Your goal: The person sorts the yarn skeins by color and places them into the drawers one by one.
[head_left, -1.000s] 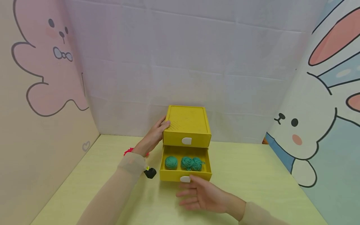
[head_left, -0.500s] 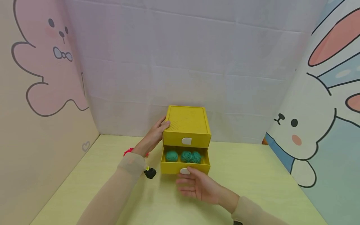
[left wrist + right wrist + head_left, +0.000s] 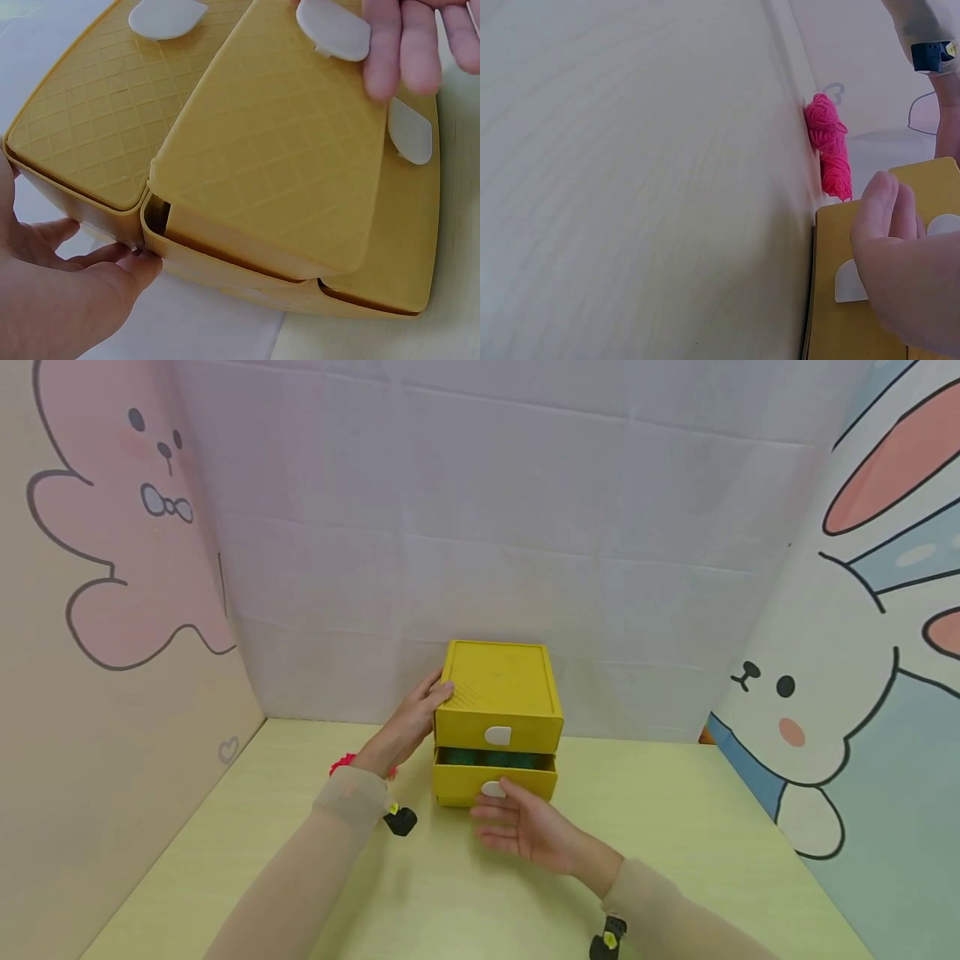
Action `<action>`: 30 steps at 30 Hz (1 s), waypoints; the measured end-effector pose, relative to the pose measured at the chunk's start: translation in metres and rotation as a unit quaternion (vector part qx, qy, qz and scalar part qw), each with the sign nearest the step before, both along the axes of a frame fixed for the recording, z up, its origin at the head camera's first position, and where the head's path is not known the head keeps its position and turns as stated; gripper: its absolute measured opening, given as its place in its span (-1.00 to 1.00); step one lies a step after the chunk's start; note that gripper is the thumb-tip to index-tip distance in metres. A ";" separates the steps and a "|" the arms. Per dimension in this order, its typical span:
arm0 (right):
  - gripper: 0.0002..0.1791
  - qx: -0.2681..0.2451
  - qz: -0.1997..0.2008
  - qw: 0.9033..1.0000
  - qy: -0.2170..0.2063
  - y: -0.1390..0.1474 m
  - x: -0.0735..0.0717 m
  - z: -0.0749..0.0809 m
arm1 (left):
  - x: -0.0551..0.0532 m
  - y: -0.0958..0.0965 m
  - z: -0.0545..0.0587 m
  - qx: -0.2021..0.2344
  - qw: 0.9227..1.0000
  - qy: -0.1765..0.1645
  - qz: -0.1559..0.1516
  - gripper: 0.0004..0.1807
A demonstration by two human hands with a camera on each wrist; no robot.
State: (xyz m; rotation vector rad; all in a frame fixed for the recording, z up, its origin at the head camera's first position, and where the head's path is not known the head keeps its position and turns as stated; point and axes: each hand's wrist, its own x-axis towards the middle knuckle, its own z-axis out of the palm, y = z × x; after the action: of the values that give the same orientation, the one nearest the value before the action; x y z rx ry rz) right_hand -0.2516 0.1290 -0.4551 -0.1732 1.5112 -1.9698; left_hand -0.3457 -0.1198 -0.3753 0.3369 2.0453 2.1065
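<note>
**Nearly shut: lower drawer of the yellow drawer box under straight fingers**

Now the yellow two-drawer box (image 3: pixel 498 710) stands on the pale green surface (image 3: pixel 675 827), close to the white back wall (image 3: pixel 487 527). The left hand (image 3: pixel 415 718) rests against the box's left side, thumb lying on the top edge and fingers (image 3: pixel 139 262) laid along the side wall; they look relaxed rather than curled round anything, and hold nothing else.

The right hand (image 3: pixel 525 831) is in front of the box, palm turned toward the left, its fingers (image 3: pixel 405 52) straight and together. The fingertips touch the front of the lower drawer (image 3: pixel 495 783) right at its white handle tab (image 3: pixel 491 789); no pinch or wrap round the tab shows. That drawer sticks out only a little from the box, leaving a narrow gap below the upper drawer (image 3: pixel 498 735), and through the gap a strip of green yarn (image 3: pixel 491 759) is visible inside. The upper drawer sits flush, with its own white tab (image 3: pixel 498 736) at the front.

To the left of the box, behind the left wrist, a skein of pink yarn (image 3: pixel 831 146) lies on the surface. Cartoon rabbit panels (image 3: pixel 847 693) stand on either side of the box.
</note>
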 end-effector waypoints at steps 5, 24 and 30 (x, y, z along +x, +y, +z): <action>-0.14 0.002 0.003 1.000 0.017 0.000 -0.010 -0.001 | 0.000 -0.001 -0.001 0.005 1.000 0.006 -0.007 -0.19; -0.15 0.017 -0.021 0.999 0.033 -0.004 -0.027 0.000 | 0.002 0.000 0.000 0.001 1.000 0.002 -0.003 -0.19; -0.19 0.025 -0.025 0.999 0.030 -0.006 -0.028 0.002 | 0.002 0.000 0.001 -0.008 1.000 0.000 0.003 -0.20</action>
State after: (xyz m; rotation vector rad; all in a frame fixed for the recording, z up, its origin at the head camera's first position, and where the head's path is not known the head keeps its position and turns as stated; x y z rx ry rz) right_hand -0.2794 0.1232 -0.4530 -0.1756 1.6162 -1.9785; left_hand -0.3442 -0.1202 -0.3741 0.3282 2.0638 2.0929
